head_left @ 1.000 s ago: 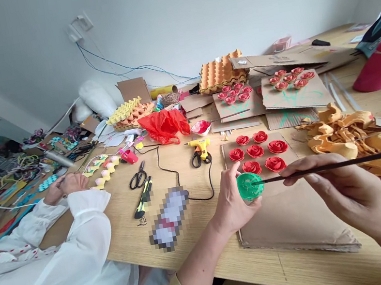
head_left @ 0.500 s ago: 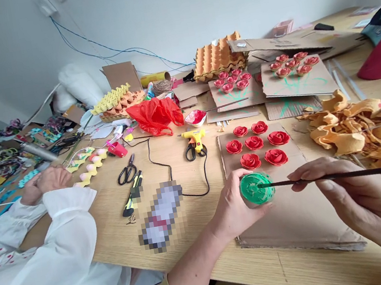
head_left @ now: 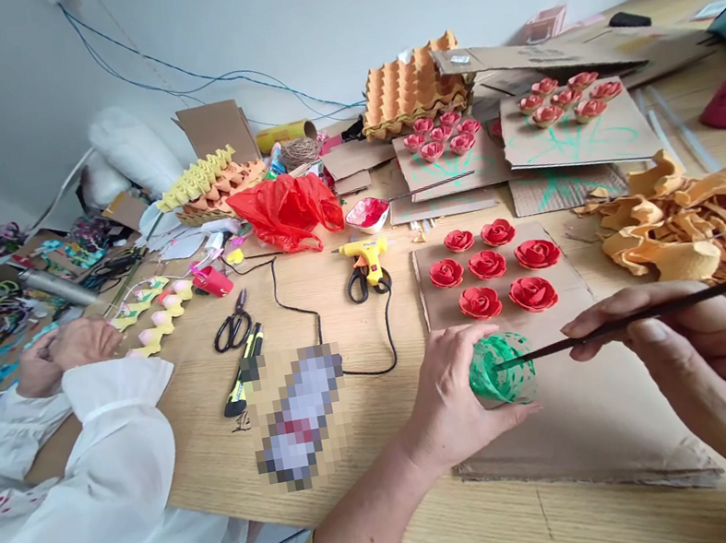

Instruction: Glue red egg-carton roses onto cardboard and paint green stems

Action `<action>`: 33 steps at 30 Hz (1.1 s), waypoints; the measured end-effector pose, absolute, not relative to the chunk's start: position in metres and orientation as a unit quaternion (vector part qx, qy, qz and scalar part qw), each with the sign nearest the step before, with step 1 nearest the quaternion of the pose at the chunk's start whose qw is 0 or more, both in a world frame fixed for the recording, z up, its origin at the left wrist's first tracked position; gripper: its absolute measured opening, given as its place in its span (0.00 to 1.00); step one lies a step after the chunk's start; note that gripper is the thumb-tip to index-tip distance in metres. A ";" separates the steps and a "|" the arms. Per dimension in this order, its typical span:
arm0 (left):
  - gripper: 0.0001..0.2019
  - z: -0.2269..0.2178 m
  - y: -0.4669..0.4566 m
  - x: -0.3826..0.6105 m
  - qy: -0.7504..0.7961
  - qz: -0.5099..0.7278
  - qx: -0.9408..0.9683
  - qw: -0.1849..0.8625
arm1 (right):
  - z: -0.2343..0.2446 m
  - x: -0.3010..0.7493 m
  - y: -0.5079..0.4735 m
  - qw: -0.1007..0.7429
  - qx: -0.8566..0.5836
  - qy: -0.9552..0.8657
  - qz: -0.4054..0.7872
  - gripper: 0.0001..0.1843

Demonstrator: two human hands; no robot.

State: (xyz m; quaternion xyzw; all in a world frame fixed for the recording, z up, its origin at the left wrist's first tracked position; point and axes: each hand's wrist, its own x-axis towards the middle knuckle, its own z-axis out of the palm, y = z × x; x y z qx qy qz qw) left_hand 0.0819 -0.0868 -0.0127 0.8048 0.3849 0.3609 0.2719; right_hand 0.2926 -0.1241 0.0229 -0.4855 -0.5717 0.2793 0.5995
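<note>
Two hands are working just over a flat brown cardboard sheet (head_left: pixel 574 431) that is lying on the light wooden surface (head_left: pixel 358 403). The left hand (head_left: pixel 460 399) is curling its fingers and thumb around a small green-painted cup-shaped piece (head_left: pixel 503 368). It is gripping the piece from the side and holding it tilted, open mouth facing right, close over the near half of the sheet. The right hand (head_left: pixel 708 360) is pinching a thin dark stick-like brush (head_left: pixel 657 310) between thumb and fingertips. The brush tip is touching the green piece at its mouth, and the long handle is running off to the right.

Seven red paper roses (head_left: pixel 486 265) are sitting in rows on the far half of the same sheet, just beyond the green piece. Torn orange egg-carton scraps (head_left: pixel 672 231) are lying heaped to the right. A yellow glue gun (head_left: pixel 366 255) and black-handled scissors (head_left: pixel 232 324) are lying to the left, well apart from the hands. Another person's hand (head_left: pixel 64 348), in a white sleeve (head_left: pixel 95 506), is resting at the far left edge.
</note>
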 end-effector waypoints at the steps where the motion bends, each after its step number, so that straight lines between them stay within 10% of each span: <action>1: 0.39 -0.012 -0.087 0.082 0.386 0.362 0.803 0.274 | 0.019 0.295 -0.123 0.605 -0.482 -0.554 0.309 0.07; 9: 0.41 -0.012 -0.088 0.081 0.380 0.374 0.795 0.287 | 0.006 0.303 -0.107 0.655 -0.455 -0.405 0.448 0.07; 33: 0.38 -0.015 -0.086 0.082 0.384 0.383 0.797 0.267 | 0.013 0.307 -0.121 0.653 -0.423 -0.495 0.387 0.08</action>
